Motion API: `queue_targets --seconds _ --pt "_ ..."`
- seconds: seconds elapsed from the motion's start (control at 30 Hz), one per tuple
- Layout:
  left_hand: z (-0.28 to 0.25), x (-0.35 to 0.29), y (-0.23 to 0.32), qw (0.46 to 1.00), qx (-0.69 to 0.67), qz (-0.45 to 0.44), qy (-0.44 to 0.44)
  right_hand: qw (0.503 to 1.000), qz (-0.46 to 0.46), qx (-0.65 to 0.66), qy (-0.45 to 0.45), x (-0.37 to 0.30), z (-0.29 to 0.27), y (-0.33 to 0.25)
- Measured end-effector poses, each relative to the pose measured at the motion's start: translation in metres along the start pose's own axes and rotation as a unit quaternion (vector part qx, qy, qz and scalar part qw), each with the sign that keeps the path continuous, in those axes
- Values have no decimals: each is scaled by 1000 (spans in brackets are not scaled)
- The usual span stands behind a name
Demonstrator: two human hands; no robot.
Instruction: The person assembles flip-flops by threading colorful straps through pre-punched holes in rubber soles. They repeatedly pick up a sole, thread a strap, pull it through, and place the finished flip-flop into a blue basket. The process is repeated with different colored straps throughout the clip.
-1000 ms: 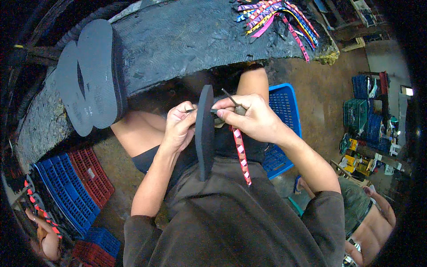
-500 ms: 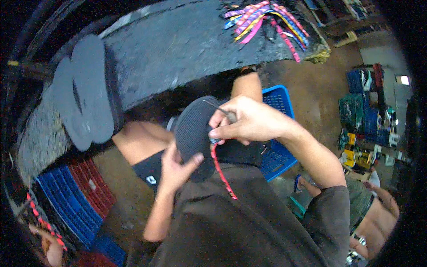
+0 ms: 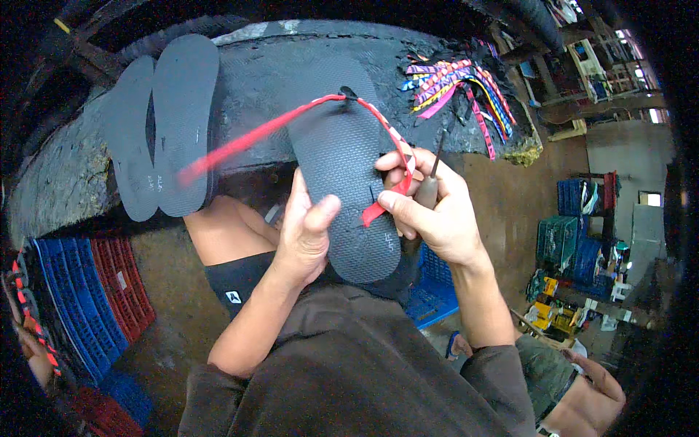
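My left hand (image 3: 304, 227) grips the left edge of a dark grey flip-flop sole (image 3: 338, 167), thumb raised over its top face. A red patterned strap (image 3: 397, 138) is fixed by a black toe post (image 3: 348, 93) near the sole's front. One strap arm swings out to the left, blurred. The other curves down to my right hand (image 3: 440, 215), which pinches it near its end above the sole's heel part. Tucked in the same hand is an awl (image 3: 428, 191), its thin metal tip pointing away from me.
Two stacked-looking grey soles (image 3: 182, 131) lie on the dark bench (image 3: 255, 80) at left. Colourful straps (image 3: 455, 84) are heaped at its right end. Blue and red crates (image 3: 73, 284) stand lower left, a blue basket (image 3: 429, 295) beside my lap. Another person (image 3: 582, 393) is at lower right.
The sole has turned from its tilted position to show its top face and moved away from me. The strap now stands across its front; my right hand has shifted right with the awl.
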State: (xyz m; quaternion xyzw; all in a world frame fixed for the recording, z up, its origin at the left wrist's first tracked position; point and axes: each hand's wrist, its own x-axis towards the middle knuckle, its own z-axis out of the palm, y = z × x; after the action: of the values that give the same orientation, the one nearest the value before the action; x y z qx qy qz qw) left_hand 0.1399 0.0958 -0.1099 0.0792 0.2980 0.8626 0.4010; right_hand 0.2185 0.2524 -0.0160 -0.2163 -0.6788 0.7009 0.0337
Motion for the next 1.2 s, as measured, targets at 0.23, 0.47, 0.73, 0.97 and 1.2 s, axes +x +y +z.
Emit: queue_targets --seconds 0.23,0.47,0.73,0.97,1.2 --pt "0 -7 7 988 126 25 89 992 -54 54 99 13 14 56" --pt "-27 20 7 941 282 124 137 961 -161 -140 177 19 34 74" --pt "-60 34 -7 889 394 142 186 934 -135 -325 60 2 30 108" --pt "-52 32 -15 820 493 226 184 857 -80 -509 4 8 31 87" --pt "-50 34 -11 786 562 183 180 786 -146 -599 -48 36 38 57"
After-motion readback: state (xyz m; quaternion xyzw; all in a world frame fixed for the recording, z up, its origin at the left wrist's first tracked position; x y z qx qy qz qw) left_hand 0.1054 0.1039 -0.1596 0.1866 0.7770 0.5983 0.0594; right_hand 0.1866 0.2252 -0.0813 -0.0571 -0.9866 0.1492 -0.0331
